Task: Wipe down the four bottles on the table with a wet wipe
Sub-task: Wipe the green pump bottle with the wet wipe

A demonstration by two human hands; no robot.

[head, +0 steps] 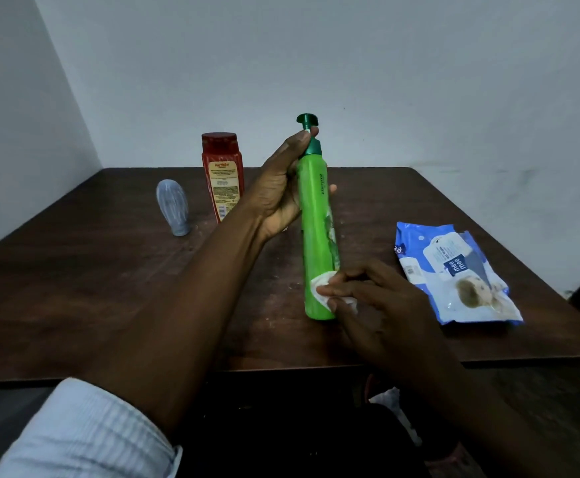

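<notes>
The fingers of a person's right hand pinch a folded white wet wipe and press it against the lower side of a tall green bottle held nearly upright over the middle of a dark wooden desk. Whether the bottle's base touches the desk cannot be told. The left hand grips the bottle near its top, fingers curled round the far side and thumb raised against the dark green collar below the pump head. Dark lettering runs up the bottle's side, too small to read with confidence, above a pale leaf-like print. The left forearm reaches in from the lower left out of a pushed-up light blue sleeve, and the right arm comes in from the lower right. Behind the left hand stands a red bottle with a yellow label headed "Karthika" and a barcode below it. To its left, near but apart, a small grey bottle stands on its narrow end. To the right of the green bottle lies a blue-and-white pack of wipes reading "mee" and "wet wipes", with a baby pictured on it. A plain pale wall rises behind the desk.
</notes>
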